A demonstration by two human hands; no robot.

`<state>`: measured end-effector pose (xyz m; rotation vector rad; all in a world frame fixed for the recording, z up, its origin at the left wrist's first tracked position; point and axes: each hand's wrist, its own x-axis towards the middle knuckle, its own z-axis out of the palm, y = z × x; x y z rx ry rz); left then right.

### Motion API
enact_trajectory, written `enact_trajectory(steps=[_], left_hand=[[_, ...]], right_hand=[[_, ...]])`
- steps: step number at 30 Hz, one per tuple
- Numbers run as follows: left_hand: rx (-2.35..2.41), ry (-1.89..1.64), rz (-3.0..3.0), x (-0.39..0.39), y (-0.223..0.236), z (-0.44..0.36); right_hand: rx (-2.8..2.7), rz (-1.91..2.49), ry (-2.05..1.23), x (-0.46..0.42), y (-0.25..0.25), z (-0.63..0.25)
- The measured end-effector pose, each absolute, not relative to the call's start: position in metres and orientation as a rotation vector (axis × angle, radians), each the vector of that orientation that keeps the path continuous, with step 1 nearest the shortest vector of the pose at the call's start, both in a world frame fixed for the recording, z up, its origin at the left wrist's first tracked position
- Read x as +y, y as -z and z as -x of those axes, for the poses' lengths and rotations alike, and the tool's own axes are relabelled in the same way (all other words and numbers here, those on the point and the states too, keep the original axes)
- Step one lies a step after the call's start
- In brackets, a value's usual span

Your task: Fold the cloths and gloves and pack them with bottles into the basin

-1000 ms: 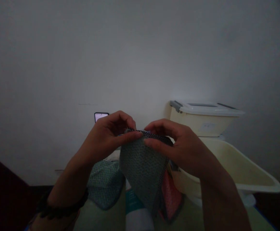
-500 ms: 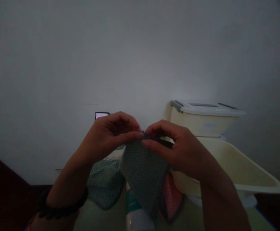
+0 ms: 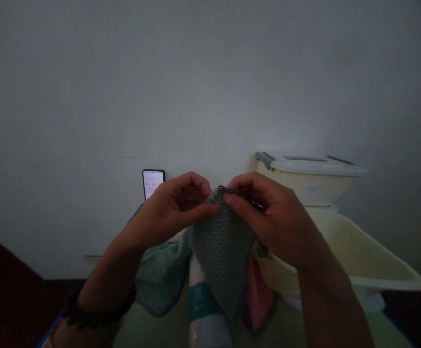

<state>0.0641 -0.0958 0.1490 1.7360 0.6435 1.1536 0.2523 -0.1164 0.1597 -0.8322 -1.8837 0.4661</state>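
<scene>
A phone [image 3: 152,181] leans upright at the far left, partly behind the left hand [image 3: 163,212]. That hand's grip pinches the held cloth [image 3: 223,246] at its upper left, thumb on the near face, fingertips at the edge. Below it, a green cloth [image 3: 161,278] lies on the desk [image 3: 160,333]; whether it touches the held cloth I cannot tell. A white bottle [image 3: 203,299] with a teal band lies just right of it. The held cloth hangs in front of the bottle's far part, raised between the hands. To its right come a pink cloth [image 3: 257,299], the right hand [image 3: 275,212], whose grip pinches the dark-trimmed top edge, then a box [image 3: 297,188] and a tub [image 3: 344,241].

The likeliest trouble is the top edge slipping: the left grip has little fabric, so an uneven pull could free that corner. A low swing might also brush the bottle or snag the pink cloth.

The held cloth tapers to a corner pointing down and slightly right; its long axis runs near vertical, lower end leaning right.
</scene>
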Motion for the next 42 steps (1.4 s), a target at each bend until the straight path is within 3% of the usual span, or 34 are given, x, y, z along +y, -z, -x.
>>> enact_trajectory(steps=[10,22,29,42], left_hand=[[0.685,-0.728,-1.909,-0.099,-0.149,-0.061],[0.77,-0.703,-1.799,-0.087,-0.146,-0.042],[0.829,-0.36,-1.881,-0.075,-0.144,-0.013],[0.96,-1.264,-1.381,-0.05,-0.122,-0.017]], right_hand=[[-1.591,0.829,-0.39,-0.108,-0.162,-0.268],[-1.388,0.918,-0.294,-0.097,-0.162,-0.278],[-1.245,0.972,-0.312,-0.084,-0.159,-0.289],[-1.088,1.132,-0.147,-0.069,-0.15,-0.315]])
